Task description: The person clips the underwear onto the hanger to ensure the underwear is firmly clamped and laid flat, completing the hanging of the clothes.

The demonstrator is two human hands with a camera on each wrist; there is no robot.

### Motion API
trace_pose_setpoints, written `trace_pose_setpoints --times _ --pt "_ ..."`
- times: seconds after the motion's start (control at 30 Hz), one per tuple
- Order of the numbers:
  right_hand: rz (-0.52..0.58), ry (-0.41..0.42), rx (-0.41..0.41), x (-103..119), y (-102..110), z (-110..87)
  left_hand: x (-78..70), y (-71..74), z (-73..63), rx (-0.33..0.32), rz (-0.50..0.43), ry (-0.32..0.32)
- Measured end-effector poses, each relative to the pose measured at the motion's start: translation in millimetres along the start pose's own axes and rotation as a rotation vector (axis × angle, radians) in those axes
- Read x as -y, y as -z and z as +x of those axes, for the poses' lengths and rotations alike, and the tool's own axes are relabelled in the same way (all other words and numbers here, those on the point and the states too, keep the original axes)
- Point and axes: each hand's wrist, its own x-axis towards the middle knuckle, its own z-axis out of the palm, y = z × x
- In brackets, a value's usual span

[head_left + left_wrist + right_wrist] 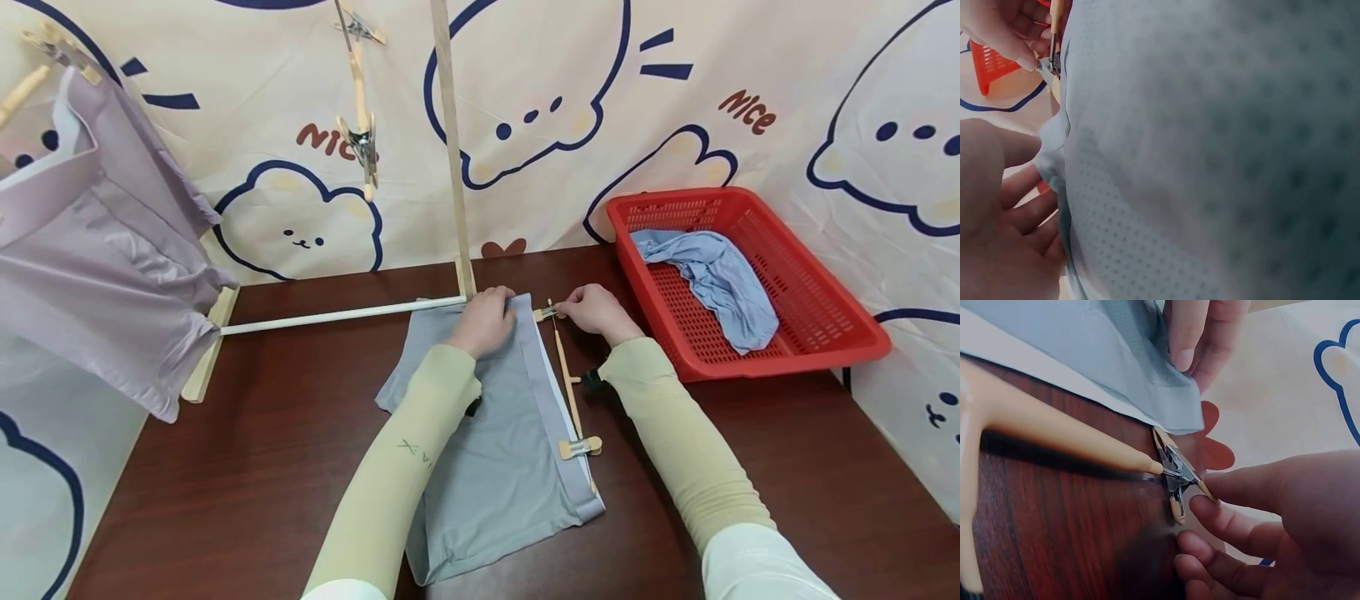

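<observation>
Grey-blue shorts (495, 467) lie on the brown table, their waistband towards the right. My left hand (483, 321) is at the far end of the waistband; in the left wrist view it pinches a fold of the cloth (1052, 147) between thumb and fingers. Along the waistband lies a beige clip hanger (564, 367). Its near clip (580, 447) sits on the waistband. With thumb and forefinger my right hand (600, 312) pinches the handle end of the far clip (1179, 478), whose tips are beside the shorts' corner in the right wrist view.
A red basket (795, 358) with a crumpled blue garment (716, 283) stands at the right. Behind the shorts are a wooden post (452, 150) and a white rod (337, 317). Lilac shorts (112, 250) hang at the left; another clip hanger (360, 92) hangs above.
</observation>
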Motion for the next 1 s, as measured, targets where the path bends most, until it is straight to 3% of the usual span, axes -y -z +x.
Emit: trace_pose_setpoints --times 0.27,0.53,0.83,1.0 --pt "0.175 0.016 0.055 2 4 -4.0 -0.3 -3.4 -2.2 -0.068 -0.209 0.028" --pt "0.274 0.010 0.130 -1 6 -4.1 1.7 -2.1 -1.5 -0.046 -0.203 0.002" --pt "0.409 0.013 0.205 1 9 -7.0 3.9 0.3 -2.6 -0.096 -0.309 -0.012" --pt "0.467 -0.020 0.188 1 12 -11.1 4.9 2.4 -4.3 -0.084 -0.353 -0.006"
